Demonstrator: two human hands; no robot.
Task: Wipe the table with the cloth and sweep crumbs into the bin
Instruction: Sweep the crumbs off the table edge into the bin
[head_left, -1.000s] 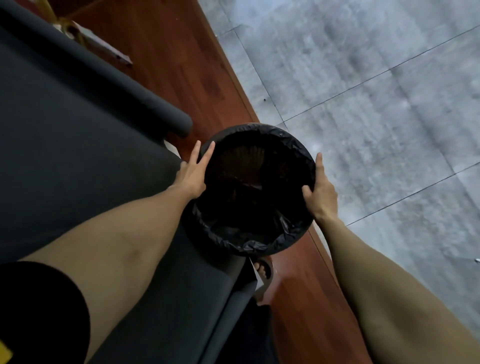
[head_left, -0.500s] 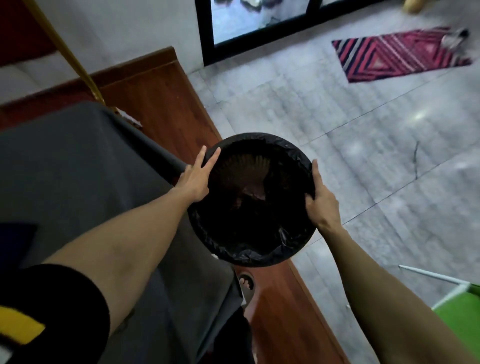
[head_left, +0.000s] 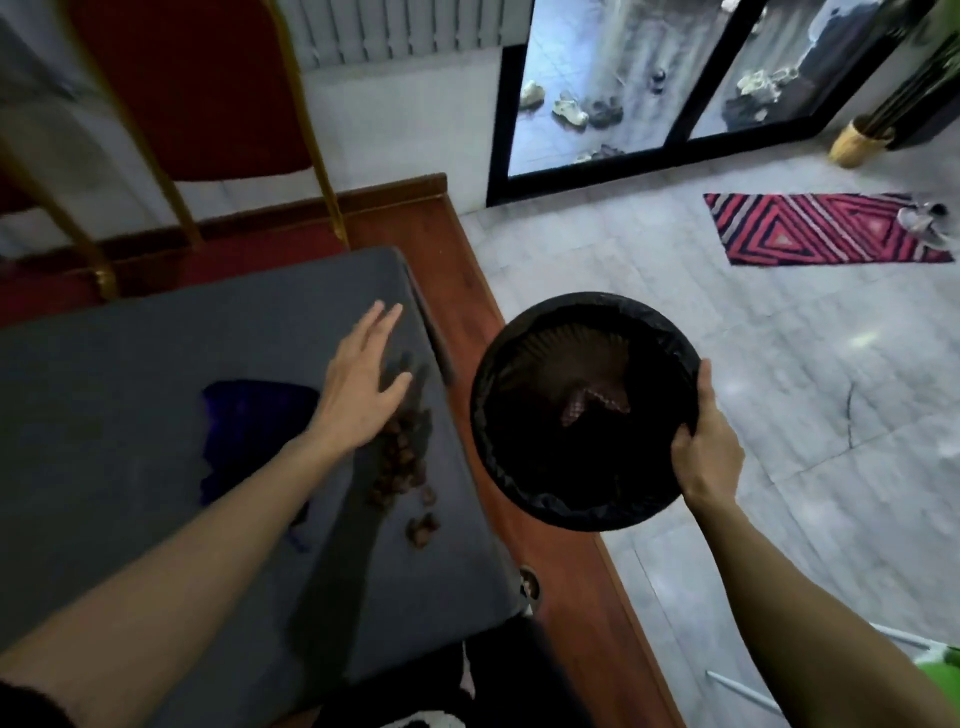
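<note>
Now the right hand (head_left: 706, 457) has the bin (head_left: 582, 410) by its rim, fingers curled over the black liner's edge and thumb inside, holding it out beside the table (head_left: 104, 364) edge, just off the left hand's far side. Left hand (head_left: 358, 389) is flat and spread wide open over the grey tabletop, gripping nothing, palm down, fingers pointing away from the body. Brown crumbs (head_left: 402, 462) lie in a loose heap right by its heel and thumb, trailing back along the wrist towards the table's near edge. Dark blue cloth (head_left: 249, 431) sits on the other side of that forearm, partly tucked beneath it. Something reddish shows down inside the bin.
</note>
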